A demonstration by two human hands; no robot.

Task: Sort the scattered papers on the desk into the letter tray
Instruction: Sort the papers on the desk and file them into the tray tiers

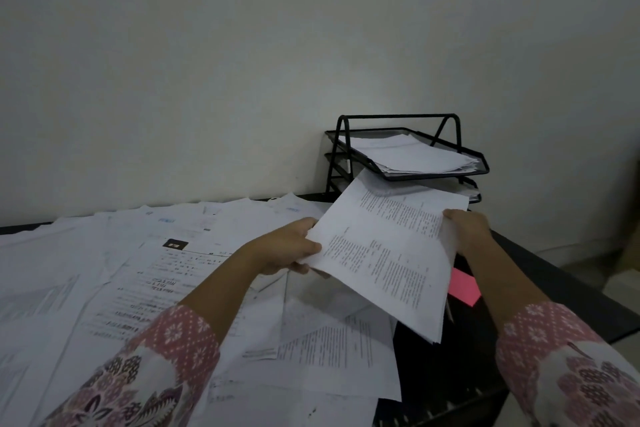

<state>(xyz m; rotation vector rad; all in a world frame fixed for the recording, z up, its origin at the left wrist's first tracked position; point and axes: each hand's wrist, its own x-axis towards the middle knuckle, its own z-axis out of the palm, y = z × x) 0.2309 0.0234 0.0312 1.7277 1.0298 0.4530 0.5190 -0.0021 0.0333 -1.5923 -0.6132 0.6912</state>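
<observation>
1. The tray [408, 149], a black mesh rack with stacked tiers, stands right of centre in the frame, against the wall [242, 45].
2. Its top tier holds a pile [415, 156] of white sheets, slightly fanned at the near edge.
3. The tier below also holds paper; only a sliver shows at its right end, the rest hidden behind the held sheets.
4. The sheaf [384, 253], several printed white sheets, is held up in the air at centre right, tilted, its far corner overlapping the tray's lower tiers in the picture.
5. The left hand [287, 250] has a clenched grip on the sheaf's left edge, thumb on top, fingers underneath.
6. The right hand [464, 232] grasps the sheaf's right edge, fingers curled over it.
7. Both sleeves carry a pink and white floral pattern.
8. Loose papers [138, 270] cover the counter [554, 274] across the left and lower centre of the frame, overlapping at many angles; one bears a black box in its header.
9. A pink note [464, 289] lies on the dark counter just below the sheaf's right side.
10. The counter's bare black surface shows at the right.
11. The room is dim; the wall is plain and pale, filling the upper half.
</observation>
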